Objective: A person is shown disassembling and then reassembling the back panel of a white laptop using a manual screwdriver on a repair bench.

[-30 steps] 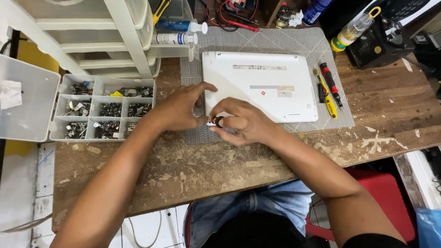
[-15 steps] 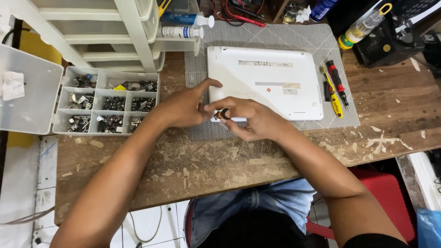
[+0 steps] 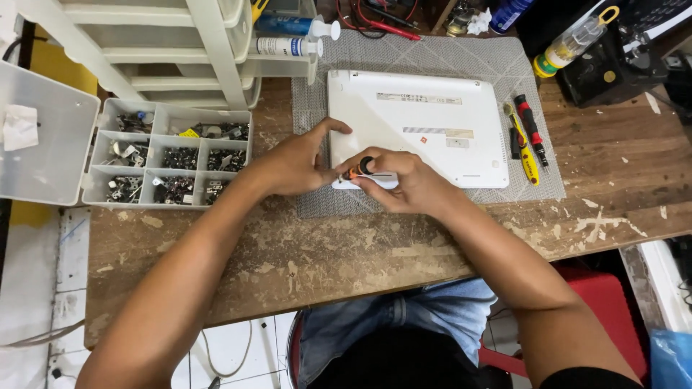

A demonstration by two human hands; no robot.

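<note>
At frame centre, my right hand (image 3: 407, 184) grips a small black-and-orange screwdriver (image 3: 358, 169) upright on the white plastic laptop underside (image 3: 418, 122); my left hand (image 3: 295, 164) steadies its corner.

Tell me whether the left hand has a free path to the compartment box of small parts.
Probably yes. The left hand rests on the white laptop's corner, holding nothing, and the open parts box sits just to its left on the wooden bench, with nothing lying between them.

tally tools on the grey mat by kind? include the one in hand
Screwdriver held in right hand at the white laptop corner: 1
Red-and-black screwdriver: 1
Yellow screwdriver: 1
Total: 3
</note>
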